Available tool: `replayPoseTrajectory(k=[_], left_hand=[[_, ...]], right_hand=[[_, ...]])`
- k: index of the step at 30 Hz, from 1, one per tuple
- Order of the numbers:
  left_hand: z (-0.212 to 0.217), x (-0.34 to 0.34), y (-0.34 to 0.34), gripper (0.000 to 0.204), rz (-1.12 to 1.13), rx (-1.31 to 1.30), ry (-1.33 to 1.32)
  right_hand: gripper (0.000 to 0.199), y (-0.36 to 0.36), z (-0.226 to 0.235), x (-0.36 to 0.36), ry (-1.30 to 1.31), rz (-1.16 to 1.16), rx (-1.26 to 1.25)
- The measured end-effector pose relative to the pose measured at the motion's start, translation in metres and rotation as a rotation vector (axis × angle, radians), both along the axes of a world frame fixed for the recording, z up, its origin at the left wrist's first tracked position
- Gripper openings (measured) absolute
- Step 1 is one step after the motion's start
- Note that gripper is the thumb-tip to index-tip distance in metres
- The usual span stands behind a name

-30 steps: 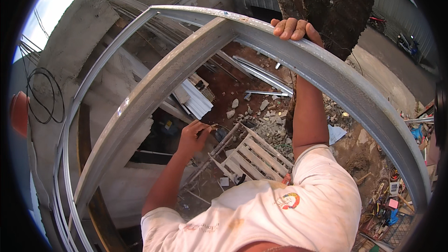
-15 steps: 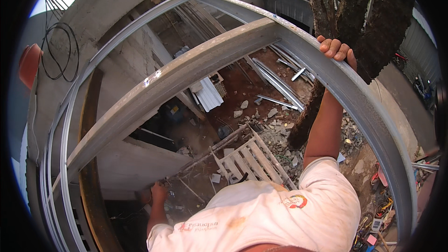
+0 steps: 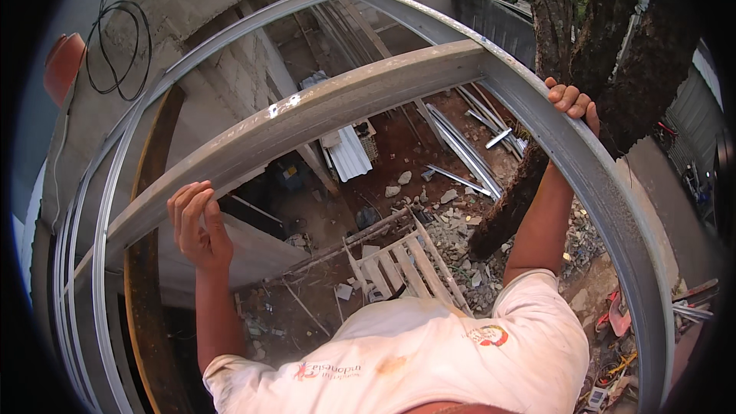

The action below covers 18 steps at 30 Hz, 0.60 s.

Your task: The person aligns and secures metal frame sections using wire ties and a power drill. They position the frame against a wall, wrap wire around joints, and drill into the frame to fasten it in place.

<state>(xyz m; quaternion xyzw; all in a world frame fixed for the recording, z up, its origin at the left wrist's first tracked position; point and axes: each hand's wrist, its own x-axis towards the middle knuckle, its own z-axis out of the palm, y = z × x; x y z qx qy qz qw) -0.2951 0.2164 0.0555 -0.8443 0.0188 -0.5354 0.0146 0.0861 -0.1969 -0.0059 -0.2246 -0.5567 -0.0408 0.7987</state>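
My right hand (image 3: pixel 571 101) is closed over the upper edge of a curved-looking grey steel beam (image 3: pixel 606 192) on the right, fingers hooked across its rim. My left hand (image 3: pixel 198 226) is raised at the left with nothing in it. Its fingers are apart and loosely bent, in front of the lower side of a grey steel crossbeam (image 3: pixel 330 100); whether they touch it I cannot tell. The crossbeam meets the right-hand beam at the upper middle. Thin silvery steel channels (image 3: pixel 119 176) run down the left side beside a rusty brown beam (image 3: pixel 146 291).
Far below lies ground with rubble (image 3: pixel 452 238), a wooden slatted frame (image 3: pixel 414 264) and loose metal strips (image 3: pixel 468 153). A thick tree trunk (image 3: pixel 556 15) rises by my right hand. A coiled black cable (image 3: pixel 126 50) hangs at the upper left, near a concrete wall (image 3: pixel 199 0).
My left hand has risen from low down to the crossbeam, its fingers now spread more. My right hand stays on the beam. The whole view has shifted slightly.
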Motion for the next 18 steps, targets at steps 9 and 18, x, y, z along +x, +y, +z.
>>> replayPoseTrajectory(k=[9,18], left_hand=[[0.076,0.128,-0.071,0.018,-0.315,0.189,0.316],[0.057,0.286,-0.166,0.048,-0.383,0.379,0.605]], right_hand=[[0.046,-0.005,0.001,0.0,0.053,-0.03,0.04],[0.045,0.005,-0.002,0.0,0.023,0.018,0.087]])
